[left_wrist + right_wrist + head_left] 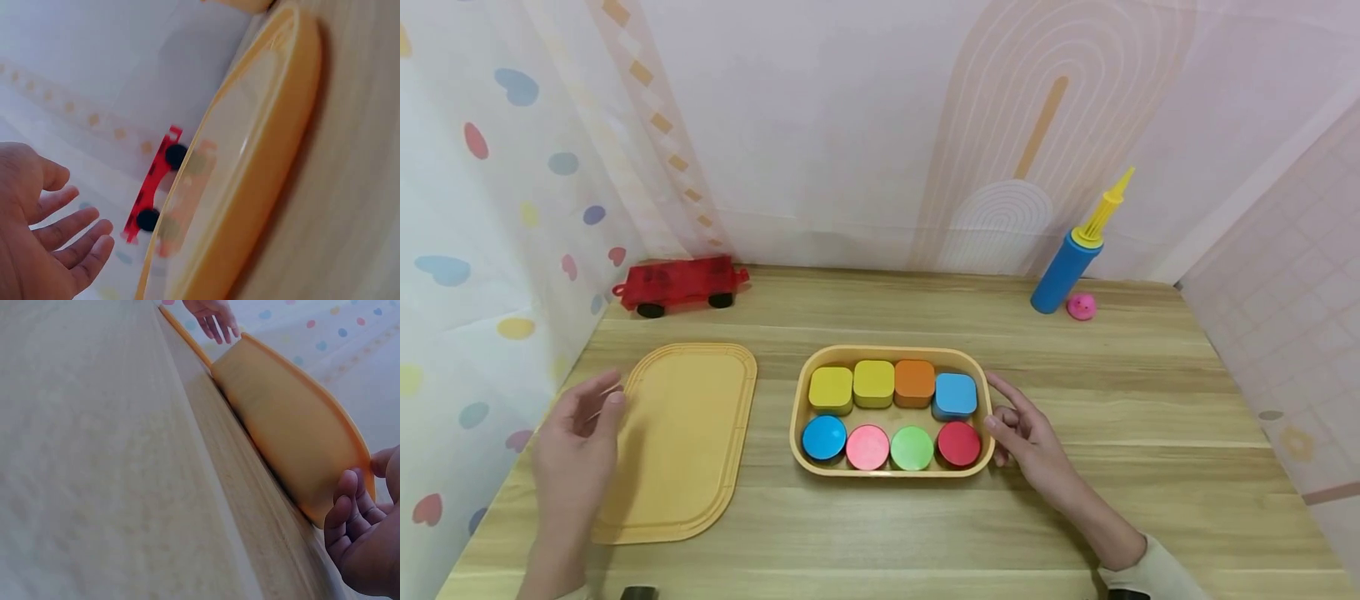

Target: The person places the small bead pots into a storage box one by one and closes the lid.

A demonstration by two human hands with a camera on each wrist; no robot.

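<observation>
My right hand (1030,442) holds the right end of a yellow plastic box (891,472), its thumb at the rim and fingers against the outer wall. Inside the box stand two rows of lidded shapes: square ones behind, among them an orange square (914,379) and a light blue square (955,393), and round ones in front, such as a pink round (867,447) and a red round (958,443). Over the left edge of a flat yellow lid (692,433) hovers my left hand (580,442), fingers loosely bent with nothing in them.
A red toy wagon (677,283) stands at the back left by the wall. At the back right, a blue and yellow hand pump (1067,267) stands tilted beside a small pink toy (1082,306). Patterned cloth walls border the wooden table (880,533).
</observation>
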